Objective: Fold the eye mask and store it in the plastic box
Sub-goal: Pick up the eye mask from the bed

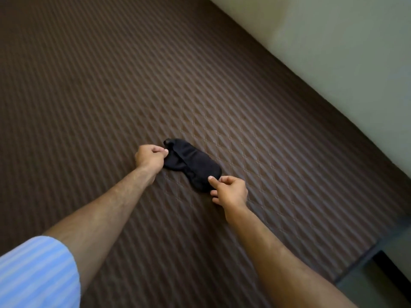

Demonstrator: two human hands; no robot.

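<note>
A black eye mask lies flat on a brown quilted bed cover, its strap running across the top. My left hand pinches the mask's left end between thumb and fingers. At the mask's right end, my right hand presses the edge with its thumb, the fingers curled beside it. No plastic box is in view.
A pale wall runs along the far right side of the bed. The bed's edge and a strip of floor show at the lower right. A blue striped sleeve covers my left upper arm.
</note>
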